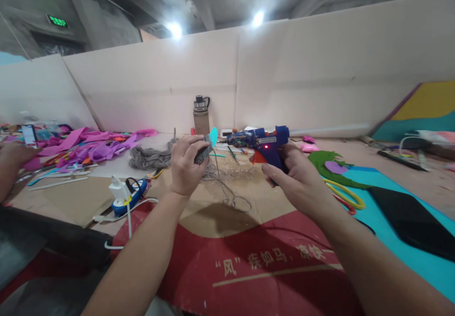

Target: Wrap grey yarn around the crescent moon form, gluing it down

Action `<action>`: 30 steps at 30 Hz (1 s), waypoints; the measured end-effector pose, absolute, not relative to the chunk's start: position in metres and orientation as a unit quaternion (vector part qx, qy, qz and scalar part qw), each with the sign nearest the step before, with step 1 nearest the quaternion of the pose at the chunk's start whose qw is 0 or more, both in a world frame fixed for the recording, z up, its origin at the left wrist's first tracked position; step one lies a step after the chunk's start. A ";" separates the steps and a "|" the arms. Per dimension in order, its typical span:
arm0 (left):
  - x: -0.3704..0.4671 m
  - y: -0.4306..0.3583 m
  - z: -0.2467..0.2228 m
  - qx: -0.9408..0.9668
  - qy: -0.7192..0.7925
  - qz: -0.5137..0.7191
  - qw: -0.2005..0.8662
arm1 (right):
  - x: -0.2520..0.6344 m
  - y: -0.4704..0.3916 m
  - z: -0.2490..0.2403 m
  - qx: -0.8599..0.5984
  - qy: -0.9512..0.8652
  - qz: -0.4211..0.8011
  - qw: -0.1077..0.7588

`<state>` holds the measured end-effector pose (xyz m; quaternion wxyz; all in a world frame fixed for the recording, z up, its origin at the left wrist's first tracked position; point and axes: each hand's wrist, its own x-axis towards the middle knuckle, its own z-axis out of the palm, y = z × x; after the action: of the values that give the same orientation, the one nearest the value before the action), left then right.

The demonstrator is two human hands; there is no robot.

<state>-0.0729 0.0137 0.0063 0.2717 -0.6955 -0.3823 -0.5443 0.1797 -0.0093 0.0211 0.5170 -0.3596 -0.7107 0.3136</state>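
Observation:
My right hand (289, 166) grips a blue hot glue gun (272, 141) with an orange trigger and a lit red light. Its nozzle end, crusted with residue, points left toward my other hand. Raised at the centre, my left hand (186, 164) is closed around a small grey piece (203, 151) that seems wrapped in cord. A bright turquoise bit (213, 136) shows just beyond it. Grey cord (227, 197) trails down from there and loops on the cardboard (206, 221). A bundle of grey yarn (147, 158) lies to the left of my left hand.
A power strip (138, 195) with a white charger sits at left. Behind stands a water bottle (201, 116). Pink and purple strips (92, 150) spread toward another person's hand (16, 157). At right, a black phone (412, 218) and yellow-handled scissors (346, 193) lie on turquoise sheet.

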 end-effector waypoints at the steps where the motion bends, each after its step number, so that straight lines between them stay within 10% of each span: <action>1: -0.073 0.014 0.006 -0.696 -0.378 -0.551 0.263 | 0.179 -0.010 0.020 -0.358 -0.710 0.318 0.517; 14: -0.059 0.013 0.011 -0.727 -0.345 -0.573 0.155 | 0.136 -0.028 0.014 -0.264 -0.399 0.671 0.566; 30: -0.046 0.010 0.004 -0.770 -0.334 -0.536 0.096 | 0.161 -0.009 0.031 -0.229 -0.333 0.676 0.616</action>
<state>-0.0460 0.0105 0.0036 0.0963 -0.7696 -0.3340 -0.5357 0.1606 -0.0094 0.0306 0.6160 -0.2287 -0.3330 0.6763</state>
